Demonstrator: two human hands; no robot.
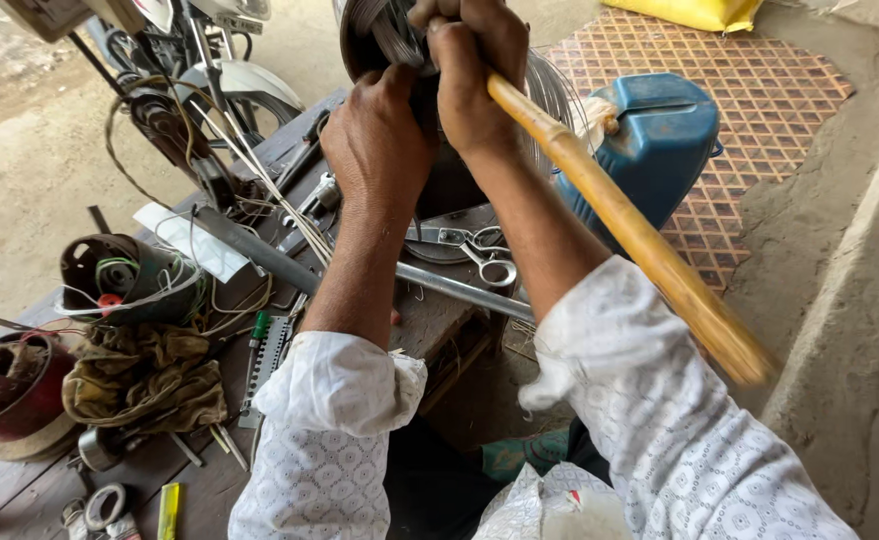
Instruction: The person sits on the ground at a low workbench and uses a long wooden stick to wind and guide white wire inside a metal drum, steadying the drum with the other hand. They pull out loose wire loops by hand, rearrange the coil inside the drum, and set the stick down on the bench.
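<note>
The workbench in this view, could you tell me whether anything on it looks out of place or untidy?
Yes: loose wires sprawl tangled across the wooden bench, and a crumpled rag lies heaped among scattered tools. The scissors lie open beside the metal rod.

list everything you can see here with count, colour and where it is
wooden stick: 1, tan, in right fist, slanting to lower right
dark round part: 1, black, top centre, under both hands
scissors: 1, silver, bench centre
metal rod: 1, grey, across bench
jerrycan: 1, blue, right of bench
rag: 1, olive, bench left
motor housing: 1, dark, bench left
motorcycle: 1, top left
workbench: 1, brown wood
left hand: pressed on the part
right hand: gripping the stick
</note>
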